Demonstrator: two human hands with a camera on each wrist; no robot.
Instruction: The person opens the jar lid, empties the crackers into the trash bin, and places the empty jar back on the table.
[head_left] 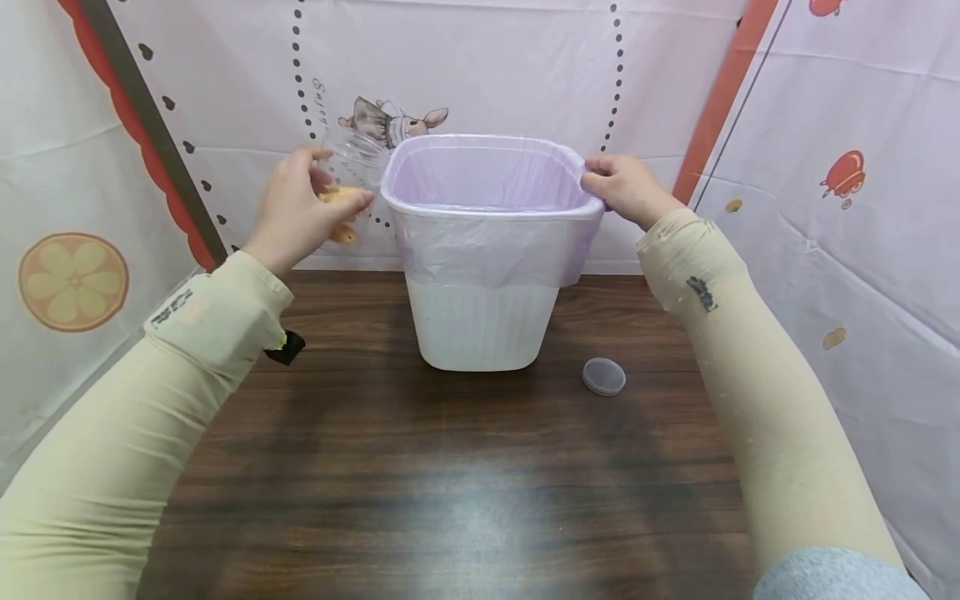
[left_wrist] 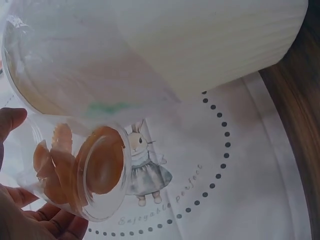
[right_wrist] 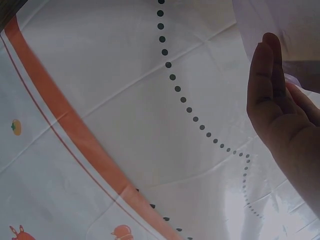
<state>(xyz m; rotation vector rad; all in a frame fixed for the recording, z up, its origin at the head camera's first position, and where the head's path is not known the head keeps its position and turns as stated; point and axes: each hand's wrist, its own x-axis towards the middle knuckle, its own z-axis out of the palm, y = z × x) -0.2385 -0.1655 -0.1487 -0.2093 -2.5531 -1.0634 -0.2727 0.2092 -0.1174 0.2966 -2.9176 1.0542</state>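
A white plastic bin (head_left: 480, 329) stands on the table, lined with a pale purple bag (head_left: 491, 242) folded over its rim. At the bin's left side, my left hand (head_left: 292, 204) grips a clear plastic cup (left_wrist: 104, 206) tilted sideways near the rim. Inside the cup lie several curved orange-brown pieces (left_wrist: 102, 165), like shell or peel; their exact kind is unclear. On the opposite side, my right hand (head_left: 626, 187) holds the bin's rim and bag edge between thumb and fingers. In the right wrist view, the thumb is partly hidden behind the fingers (right_wrist: 262, 80).
A round clear lid (head_left: 603, 377) lies on the dark wooden table (head_left: 450, 467), right of the bin's base. Behind the bin hangs a white printed cloth (head_left: 495, 67); similar cloths flank both sides. A small black object (head_left: 286, 347) shows at the left wrist.
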